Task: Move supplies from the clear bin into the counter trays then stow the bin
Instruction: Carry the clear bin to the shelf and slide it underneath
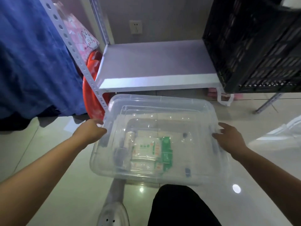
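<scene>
A clear plastic bin with a clear lid hangs low over the tiled floor, in front of a low white shelf. My left hand grips its left rim and my right hand grips its right rim. Through the lid I see white and green packets and a dark item lying on the bin's bottom. No counter trays are in view.
The white shelf board sits on a perforated metal rack post. A black slatted crate stands at the shelf's right. Blue cloth and a red object lie left. My knee and shoe are below.
</scene>
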A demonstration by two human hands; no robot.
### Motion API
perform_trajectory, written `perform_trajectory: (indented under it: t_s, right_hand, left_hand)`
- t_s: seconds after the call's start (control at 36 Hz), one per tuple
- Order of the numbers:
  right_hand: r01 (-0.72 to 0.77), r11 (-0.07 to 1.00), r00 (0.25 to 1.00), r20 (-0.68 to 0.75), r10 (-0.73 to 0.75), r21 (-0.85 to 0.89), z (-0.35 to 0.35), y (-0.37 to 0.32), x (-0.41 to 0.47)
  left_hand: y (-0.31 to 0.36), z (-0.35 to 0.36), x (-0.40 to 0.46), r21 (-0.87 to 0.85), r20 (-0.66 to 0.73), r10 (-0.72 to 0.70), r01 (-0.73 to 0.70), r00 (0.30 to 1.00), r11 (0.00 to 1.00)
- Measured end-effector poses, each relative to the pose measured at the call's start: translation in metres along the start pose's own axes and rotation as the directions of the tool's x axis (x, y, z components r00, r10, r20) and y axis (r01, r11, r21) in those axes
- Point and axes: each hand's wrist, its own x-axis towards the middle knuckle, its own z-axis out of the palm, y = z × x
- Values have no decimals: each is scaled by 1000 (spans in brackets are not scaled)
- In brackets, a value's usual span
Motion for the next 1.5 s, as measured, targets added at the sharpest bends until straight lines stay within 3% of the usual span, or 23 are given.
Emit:
perform_trajectory:
  t_s: [0.08,0.19,0.28,0.36,0.5,0.64,0.72,0.81,0.86,0.92,0.94,1.0,1.06,1.11,1.25,1.39,1.5]
  right_hand:
    - [53,985,999,3,-53,-167,11,-2,-10]
    - [153,912,987,9,-162,-381,16,-7,-21]
    - [334,781,927,33,-374,-528,26,-19,-33]
    - [484,690,857,129,-500,-538,46,-37,-41]
    - [589,606,796,254,-550,-534,106,-73,-44]
    - [608,608,791,323,-519,-511,158,-97,-47]
    - [583,557,796,280,-536,-592,175,-91,-55]
    - [581,541,789,257,-558,-608,178,-83,-57]
    - [584,533,784,256,-565,-612,179,-83,-55]
    - [587,526,780,256,-571,-616,180,-84,-55]
    - [585,524,779,250,-575,-619,180,-83,-55]
    - [580,516,778,241,-580,-630,181,-83,-56]
    - [580,510,777,243,-581,-635,180,-84,-57]
    - [581,510,776,242,-582,-635,180,-84,-57]
    - [591,503,769,254,-586,-631,180,-85,-59]
    - [592,504,768,250,-590,-629,179,-85,-62]
    - [592,512,772,254,-583,-622,178,-86,-63]
  left_hand:
    - [-10,10,-2,9,129,43,-44,991,999]
    - [-15,39,-6,261,263,116,-186,958,947]
    - [-10,54,-6,278,218,112,-172,970,945]
    - [-5,64,-3,311,163,149,-194,975,930]
    - [-14,90,-12,412,-8,272,-244,962,878]
    - [-12,91,-8,367,17,247,-236,969,900]
    - [-9,95,-13,359,48,218,-221,975,907]
    - [-11,87,-15,224,44,212,-217,976,950]
    - [-13,73,-12,-28,-99,208,-211,973,977]
    - [-19,58,-3,-250,-181,93,-137,979,958]
    - [-22,49,2,-358,-133,-2,-46,991,933]
    - [-34,33,14,-531,130,-181,223,975,818]
    - [-53,21,21,-548,427,-200,428,882,718]
    - [-71,16,24,-552,542,-115,456,833,698]
    - [-85,4,37,-683,465,-49,393,884,615]
    - [-63,17,30,-587,506,-51,387,861,711]
    - [-54,18,29,-556,444,-157,408,882,724]
